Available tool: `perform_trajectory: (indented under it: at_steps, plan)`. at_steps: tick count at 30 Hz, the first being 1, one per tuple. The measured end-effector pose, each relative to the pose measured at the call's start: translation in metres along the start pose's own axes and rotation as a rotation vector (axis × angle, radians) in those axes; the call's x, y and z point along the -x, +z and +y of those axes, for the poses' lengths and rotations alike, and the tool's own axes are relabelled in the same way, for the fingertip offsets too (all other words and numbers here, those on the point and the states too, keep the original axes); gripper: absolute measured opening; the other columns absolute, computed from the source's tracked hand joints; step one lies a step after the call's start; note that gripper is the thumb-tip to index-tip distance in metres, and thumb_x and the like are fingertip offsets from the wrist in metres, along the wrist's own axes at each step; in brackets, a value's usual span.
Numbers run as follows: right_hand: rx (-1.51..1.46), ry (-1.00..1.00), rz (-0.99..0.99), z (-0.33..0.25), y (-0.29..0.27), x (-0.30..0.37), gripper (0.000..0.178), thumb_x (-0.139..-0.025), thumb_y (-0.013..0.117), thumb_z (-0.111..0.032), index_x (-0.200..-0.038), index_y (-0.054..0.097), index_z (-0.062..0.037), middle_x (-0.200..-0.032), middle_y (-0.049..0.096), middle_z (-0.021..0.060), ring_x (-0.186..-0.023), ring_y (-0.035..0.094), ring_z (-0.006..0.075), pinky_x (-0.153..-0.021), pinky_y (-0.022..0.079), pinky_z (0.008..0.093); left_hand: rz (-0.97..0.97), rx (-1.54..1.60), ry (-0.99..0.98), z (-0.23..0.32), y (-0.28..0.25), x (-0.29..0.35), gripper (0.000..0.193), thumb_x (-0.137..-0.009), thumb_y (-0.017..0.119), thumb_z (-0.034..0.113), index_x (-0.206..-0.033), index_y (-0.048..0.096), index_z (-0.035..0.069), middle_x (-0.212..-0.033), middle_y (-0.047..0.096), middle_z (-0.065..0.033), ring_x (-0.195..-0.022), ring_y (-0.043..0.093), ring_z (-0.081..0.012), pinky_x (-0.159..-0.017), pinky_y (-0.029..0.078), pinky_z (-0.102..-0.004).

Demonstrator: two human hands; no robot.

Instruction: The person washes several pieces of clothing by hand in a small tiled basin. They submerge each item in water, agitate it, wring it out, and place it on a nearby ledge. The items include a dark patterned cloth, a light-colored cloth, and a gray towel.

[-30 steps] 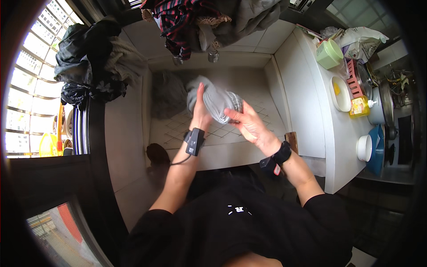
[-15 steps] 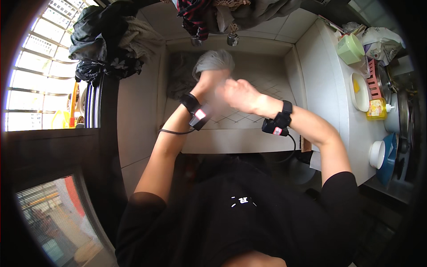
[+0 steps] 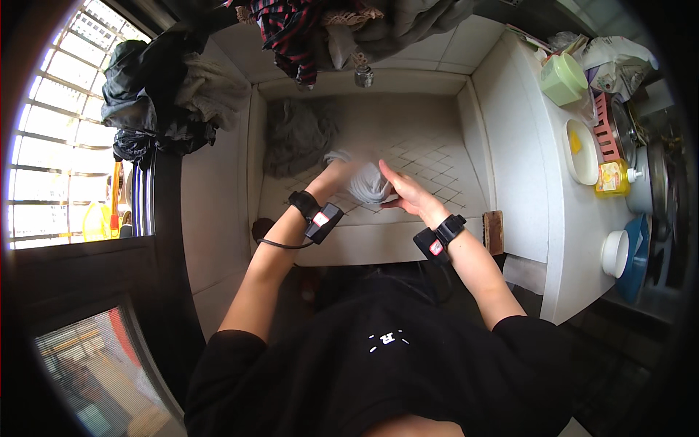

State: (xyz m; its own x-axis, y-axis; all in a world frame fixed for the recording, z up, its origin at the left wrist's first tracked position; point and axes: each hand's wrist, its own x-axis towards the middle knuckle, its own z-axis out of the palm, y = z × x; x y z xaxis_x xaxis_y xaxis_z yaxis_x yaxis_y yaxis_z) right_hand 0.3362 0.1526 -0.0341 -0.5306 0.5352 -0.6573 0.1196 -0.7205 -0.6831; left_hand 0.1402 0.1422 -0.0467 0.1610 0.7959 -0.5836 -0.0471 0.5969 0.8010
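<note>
Low over the ridged floor of a pale laundry sink (image 3: 291, 253), a light grey cloth (image 3: 369, 183) is bunched up between my two hands. My left hand (image 3: 337, 177) grips its left side; the fingers are partly smeared by motion and hidden by the cloth. On the right side, my right hand (image 3: 405, 192) cups the bundle, thumb above and fingers below it. A darker grey garment (image 3: 295, 138) lies crumpled in the sink's left back part, beyond my left hand.
A metal tap (image 3: 363, 75) juts over the sink's back, under hanging clothes (image 3: 284, 33). Dark clothes (image 3: 145, 95) hang by the barred window. The right counter holds a green container (image 3: 563, 79), a soap dish (image 3: 582, 151), a yellow bottle (image 3: 612, 179) and a white bowl (image 3: 615, 253).
The cloth, raised near the tap in my left hand before, is now lower and nearer me. My right hand has gone from closed fingers beside it to round its side.
</note>
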Motion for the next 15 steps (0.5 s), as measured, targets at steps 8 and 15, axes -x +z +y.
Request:
perform_trajectory:
  at_steps: [8,15]
  plan:
    - [-0.47,0.086,-0.104,0.009,0.012,-0.016,0.074,-0.078,0.056,-0.065,-0.121,0.05,-0.005,-0.118,0.056,0.0115,-0.108,0.054,0.0246,-0.09,0.044,0.0438,0.011,-1.228,0.096,0.033,0.053,0.029,0.051,-0.083,0.045,0.051,-0.091,0.069,0.006,-0.092,0.066,-0.0174,-0.089,0.062,-0.0338,-0.074,0.048,-0.0439]
    - [-0.62,0.019,-0.059,0.014,0.02,-0.011,0.04,-0.088,0.057,-0.037,-0.112,0.055,-0.0053,-0.11,0.06,0.0085,-0.1,0.059,0.0186,-0.084,0.051,0.0362,-0.08,-0.867,0.649,0.015,0.021,0.032,0.039,-0.085,0.052,0.044,-0.101,0.064,0.01,-0.102,0.065,-0.0107,-0.099,0.06,-0.0216,-0.086,0.042,-0.0338]
